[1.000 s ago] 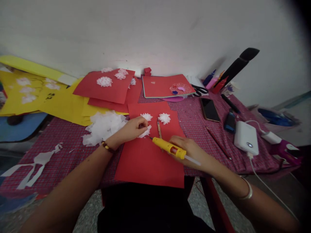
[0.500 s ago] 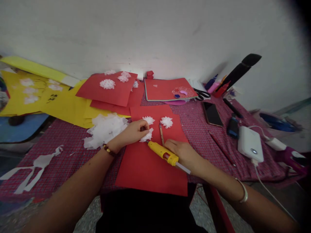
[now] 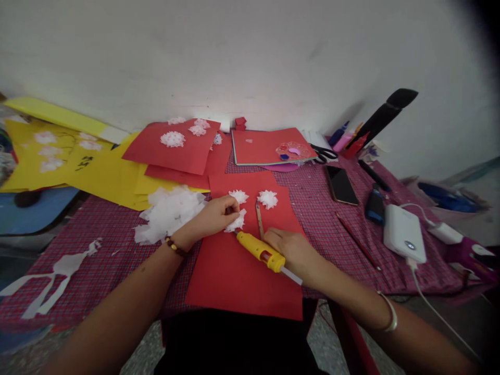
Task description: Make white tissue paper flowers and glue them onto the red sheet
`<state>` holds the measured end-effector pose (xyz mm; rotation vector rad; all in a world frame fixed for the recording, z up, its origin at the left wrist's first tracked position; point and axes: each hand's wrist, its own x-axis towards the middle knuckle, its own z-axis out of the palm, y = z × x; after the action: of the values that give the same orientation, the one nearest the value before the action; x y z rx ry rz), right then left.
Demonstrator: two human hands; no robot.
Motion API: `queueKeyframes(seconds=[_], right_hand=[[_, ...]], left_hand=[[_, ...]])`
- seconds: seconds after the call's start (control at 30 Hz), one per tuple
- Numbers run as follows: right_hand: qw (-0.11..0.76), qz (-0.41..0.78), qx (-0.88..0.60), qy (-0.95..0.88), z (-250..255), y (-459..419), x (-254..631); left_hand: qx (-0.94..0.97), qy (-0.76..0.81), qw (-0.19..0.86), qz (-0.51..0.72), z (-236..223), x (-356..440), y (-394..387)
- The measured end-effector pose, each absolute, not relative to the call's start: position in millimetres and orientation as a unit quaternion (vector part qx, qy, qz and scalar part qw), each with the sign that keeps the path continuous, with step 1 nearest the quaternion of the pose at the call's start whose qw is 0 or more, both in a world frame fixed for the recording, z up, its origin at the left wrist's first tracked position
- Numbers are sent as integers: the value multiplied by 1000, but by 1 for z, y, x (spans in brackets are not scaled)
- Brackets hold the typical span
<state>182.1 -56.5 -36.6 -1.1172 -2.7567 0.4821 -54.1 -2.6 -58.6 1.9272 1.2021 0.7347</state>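
Note:
My right hand is wrapped round a yellow glue gun, a glue stick poking from its back end. A pencil juts up from the same hand. The gun's nozzle meets the lower edge of a ruffled white paper flower. My left hand pinches at that flower, with its fingertips partly hidden. Two more white flowers, a left one and a right one, sit higher on the red paper. Beside my left wrist lies a pile of white tissue pieces.
Red sheets with white flowers overlap yellow sheets at the back left. A cut white paper scrap lies at left. On the right are black scissors, a phone, a red pencil and a white power bank with cables.
The glue gun has shifted very slightly left, its nozzle staying by the flower. My left hand keeps its pinch there. The whole view has tilted a little.

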Motion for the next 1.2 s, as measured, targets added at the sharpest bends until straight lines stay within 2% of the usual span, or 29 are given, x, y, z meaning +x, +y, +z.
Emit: queueKeyframes(seconds=[1.2], right_hand=[[72,148,-414,-895,-34,-58,191]], left_hand=[[744,475,377,282,-54,-53,-3]])
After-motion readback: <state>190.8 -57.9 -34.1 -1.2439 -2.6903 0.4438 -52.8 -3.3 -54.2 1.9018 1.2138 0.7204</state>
